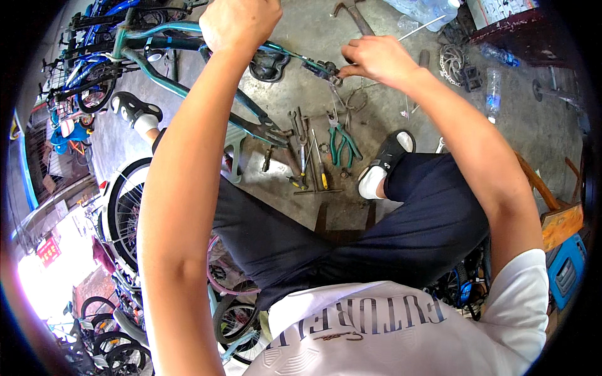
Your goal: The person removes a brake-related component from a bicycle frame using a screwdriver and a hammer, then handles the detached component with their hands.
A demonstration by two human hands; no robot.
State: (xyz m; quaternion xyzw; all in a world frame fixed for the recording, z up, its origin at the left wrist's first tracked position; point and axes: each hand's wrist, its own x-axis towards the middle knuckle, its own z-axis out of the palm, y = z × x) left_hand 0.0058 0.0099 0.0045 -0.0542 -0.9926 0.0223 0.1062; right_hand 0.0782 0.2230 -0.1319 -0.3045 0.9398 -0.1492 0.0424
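Observation:
My left hand (pixel 241 25) is closed at the top, over the teal bicycle frame (pixel 150 59); what its fingers hold is hidden. My right hand (pixel 376 59) has its fingers curled at a dark metal bicycle part (pixel 326 69) on the end of a teal tube, pinching it. A thin rod (pixel 423 26) sticks out behind my right hand. Below, on the concrete floor, lie green-handled pliers (pixel 343 147), a yellow-handled screwdriver (pixel 323 172) and several other tools, among them a wrench (pixel 301 141).
A hammer (pixel 351 12), black saddle (pixel 266 69), sprocket (pixel 451 66) and plastic bottles (pixel 493 94) lie around. Bicycles (pixel 94 81) crowd the left side, with a wheel (pixel 125 207) beside my left arm. A blue case (pixel 566 269) and wooden piece (pixel 558 225) stand at right.

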